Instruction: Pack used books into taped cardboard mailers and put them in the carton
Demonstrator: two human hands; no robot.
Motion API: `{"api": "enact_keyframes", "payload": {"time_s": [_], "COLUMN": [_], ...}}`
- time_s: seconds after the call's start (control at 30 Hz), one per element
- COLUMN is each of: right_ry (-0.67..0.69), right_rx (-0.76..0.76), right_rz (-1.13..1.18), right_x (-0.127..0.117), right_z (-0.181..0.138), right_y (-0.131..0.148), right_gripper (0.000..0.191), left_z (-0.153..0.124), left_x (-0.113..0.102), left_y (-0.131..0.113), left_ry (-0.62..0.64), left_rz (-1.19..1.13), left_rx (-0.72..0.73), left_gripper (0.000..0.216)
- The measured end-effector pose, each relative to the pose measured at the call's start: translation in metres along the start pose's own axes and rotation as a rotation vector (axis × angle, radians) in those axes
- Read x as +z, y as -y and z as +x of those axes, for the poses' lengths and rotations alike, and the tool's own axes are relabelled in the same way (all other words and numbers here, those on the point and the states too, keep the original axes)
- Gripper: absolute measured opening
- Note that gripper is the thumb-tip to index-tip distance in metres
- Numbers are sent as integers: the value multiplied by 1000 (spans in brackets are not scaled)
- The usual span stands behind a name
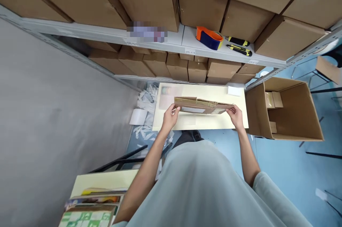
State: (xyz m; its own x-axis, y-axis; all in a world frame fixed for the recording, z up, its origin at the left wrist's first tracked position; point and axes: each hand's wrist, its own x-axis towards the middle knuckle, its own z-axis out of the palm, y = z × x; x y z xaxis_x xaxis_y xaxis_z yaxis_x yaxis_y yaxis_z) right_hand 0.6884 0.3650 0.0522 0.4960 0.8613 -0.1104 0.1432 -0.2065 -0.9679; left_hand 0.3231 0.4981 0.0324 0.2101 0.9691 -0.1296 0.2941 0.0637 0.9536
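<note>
Both hands, left and right, gripped a flat carton by its ends, fingertips hidden behind it. Right of it, an open box held small packages.

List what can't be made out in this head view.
- Shelf label: blurred, unreadable.
- Label on the flat box held by left hand and right hand: too small to read.
- Open carton: its near wall hides part of the inside.
- Book stack: cut off by the bottom edge.
</note>
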Motion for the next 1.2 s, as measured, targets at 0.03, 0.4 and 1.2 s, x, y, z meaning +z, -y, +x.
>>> {"api": "enact_keyframes", "payload": {"time_s": [0.03, 0.4, 1.2], "right_ry": [-24, -154, -152], "right_rx": [0, 75, 144], "right_rz": [-19, -122, -602], "right_x": [3, 59, 37], "right_z": [0, -30, -28], "right_y": [2, -3, 68], "right_gripper": [37, 38, 27], "left_z": [8, 29, 11], "left_x": [3, 24, 11], "left_y": [2, 11, -49], "left_ry": [28, 349, 129], "left_rz": [-1, -60, 193], "left_rx": [-2, -80, -22], "left_gripper": [46, 57, 23]}}
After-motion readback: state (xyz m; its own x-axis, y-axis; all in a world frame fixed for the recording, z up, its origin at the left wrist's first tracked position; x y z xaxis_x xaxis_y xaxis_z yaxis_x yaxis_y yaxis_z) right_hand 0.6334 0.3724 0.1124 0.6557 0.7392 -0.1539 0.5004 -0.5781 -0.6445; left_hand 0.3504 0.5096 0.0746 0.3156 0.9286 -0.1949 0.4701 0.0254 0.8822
